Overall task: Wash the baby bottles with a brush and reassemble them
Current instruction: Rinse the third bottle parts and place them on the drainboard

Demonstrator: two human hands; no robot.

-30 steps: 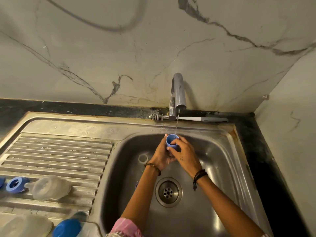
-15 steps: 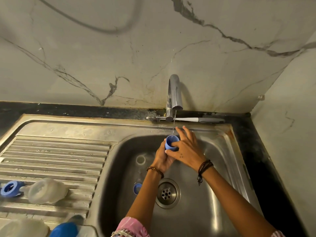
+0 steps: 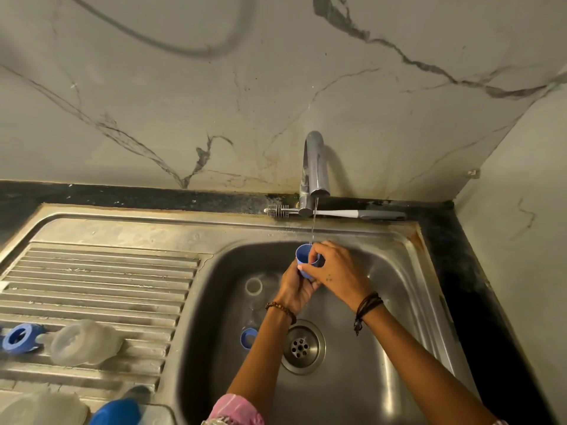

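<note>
Blue cap (image 3: 303, 256) — gripped by curled fingers (image 3: 313, 256) of both hands.

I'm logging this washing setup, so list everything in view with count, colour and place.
blue cap: 1, blue, under the water stream, held by both hands
faucet: 1, chrome, behind the basin, running
bottle brush: 1, white and grey, on the ledge behind the faucet
sink: 1, steel, basin with drainboard on its left
clear ring: 1, clear, basin floor
blue ring: 1, blue, basin floor beside the drain
blue collar: 1, blue, on the drainboard
clear bottle parts: 2 at least, clear, drainboard
left hand: grips the cap
right hand: pinches the cap's rim
</note>
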